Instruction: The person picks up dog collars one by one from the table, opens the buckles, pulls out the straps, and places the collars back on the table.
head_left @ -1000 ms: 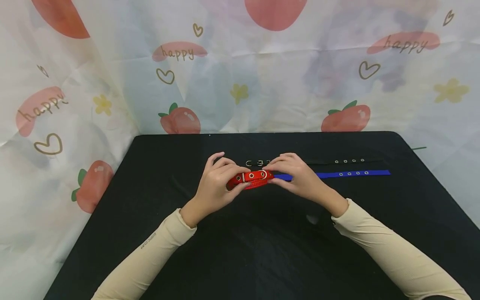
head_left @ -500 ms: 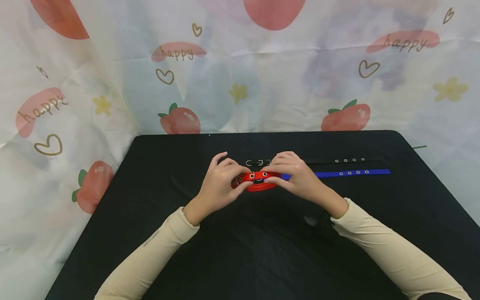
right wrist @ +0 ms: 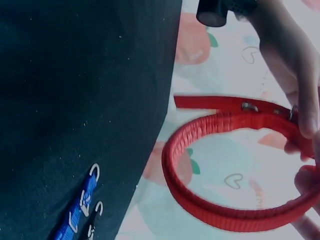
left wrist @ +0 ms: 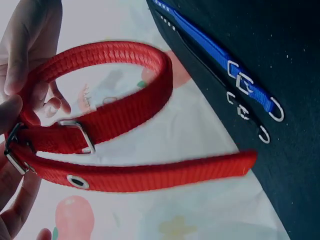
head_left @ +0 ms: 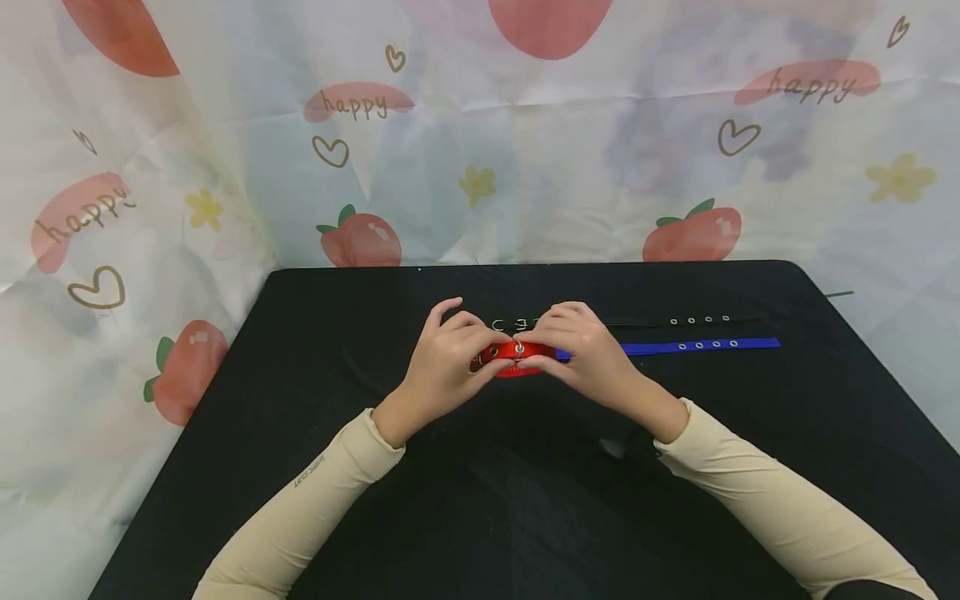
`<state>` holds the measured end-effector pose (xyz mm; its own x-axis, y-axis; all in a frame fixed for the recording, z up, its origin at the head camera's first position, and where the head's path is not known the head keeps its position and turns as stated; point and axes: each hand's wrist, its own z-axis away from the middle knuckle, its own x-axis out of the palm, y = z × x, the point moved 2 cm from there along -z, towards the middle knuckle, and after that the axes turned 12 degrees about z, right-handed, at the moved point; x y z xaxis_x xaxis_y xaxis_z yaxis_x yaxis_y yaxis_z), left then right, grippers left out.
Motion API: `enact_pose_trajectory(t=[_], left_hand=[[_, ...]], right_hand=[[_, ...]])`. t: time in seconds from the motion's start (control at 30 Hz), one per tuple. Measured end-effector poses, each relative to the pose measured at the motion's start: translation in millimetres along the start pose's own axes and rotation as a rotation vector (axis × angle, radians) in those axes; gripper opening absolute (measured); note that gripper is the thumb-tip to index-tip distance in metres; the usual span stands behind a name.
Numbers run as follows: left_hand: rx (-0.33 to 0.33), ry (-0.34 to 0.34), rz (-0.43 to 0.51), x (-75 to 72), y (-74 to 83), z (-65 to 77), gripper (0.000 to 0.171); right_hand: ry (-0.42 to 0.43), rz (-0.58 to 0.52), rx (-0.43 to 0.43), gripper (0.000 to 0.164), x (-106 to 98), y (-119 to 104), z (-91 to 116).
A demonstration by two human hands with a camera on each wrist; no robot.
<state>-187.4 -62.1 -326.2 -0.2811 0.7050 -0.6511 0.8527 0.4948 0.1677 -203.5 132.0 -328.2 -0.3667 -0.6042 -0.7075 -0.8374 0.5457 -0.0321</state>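
Both hands pinch a red dog collar (head_left: pixel 517 372) over the middle of the table, bent into a loop. My left hand (head_left: pixel 447 354) grips its left side between thumb and fingers. On the other side, the thumb and fingers of my right hand (head_left: pixel 581 343) hold the strap, fingertips close to the left hand's. Between them shows a metal buckle (left wrist: pixel 15 148), with the strap threaded through. The strap's free end (left wrist: pixel 200 172), with a metal eyelet (left wrist: pixel 78 181), sticks out past it in the left wrist view. A metal keeper (left wrist: pixel 84 131) sits on the loop. Fingers partly hide the buckle.
Behind the hands, a blue collar (head_left: pixel 705 346) lies on the black table (head_left: pixel 480 517), its buckle end hidden by the right hand in the head view. Farther back lies a thin black collar (head_left: pixel 645 323). A fruit-printed curtain (head_left: pixel 555 167) hangs behind the table.
My left hand has shifted a little to the right, bringing both hands' fingertips closer together. The collar's metal fitting has moved rightward and now shows between the fingertips. The other collars lie unmoved.
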Motion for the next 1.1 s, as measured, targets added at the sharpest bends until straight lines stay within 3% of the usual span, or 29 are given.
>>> enact_pose_trajectory(t=[0.23,0.43,0.6,0.73,1.1], left_hand=[[-0.011,-0.004,-0.036,-6.6,-0.5,-1.2,0.027],[-0.026,-0.039,-0.032,-8.9,-3.8,0.0,0.028],[-0.059,-0.1,-0.013,-10.5,-7.8,2.0,0.027],[-0.073,-0.138,-0.017,-10.8,-9.5,3.4,0.024],[-0.086,-0.128,-0.004,-12.3,-9.8,4.6,0.026]], right_hand=[[-0.016,-0.036,0.032,0.036,-8.2,4.0,-0.1],[0.025,-0.026,0.007,0.022,-10.5,6.9,1.2],[0.097,-0.03,0.006,0.04,-12.8,11.8,3.5],[0.102,-0.029,0.01,0.039,-14.4,15.5,5.1],[0.144,-0.063,0.021,0.041,-15.1,18.4,7.4]])
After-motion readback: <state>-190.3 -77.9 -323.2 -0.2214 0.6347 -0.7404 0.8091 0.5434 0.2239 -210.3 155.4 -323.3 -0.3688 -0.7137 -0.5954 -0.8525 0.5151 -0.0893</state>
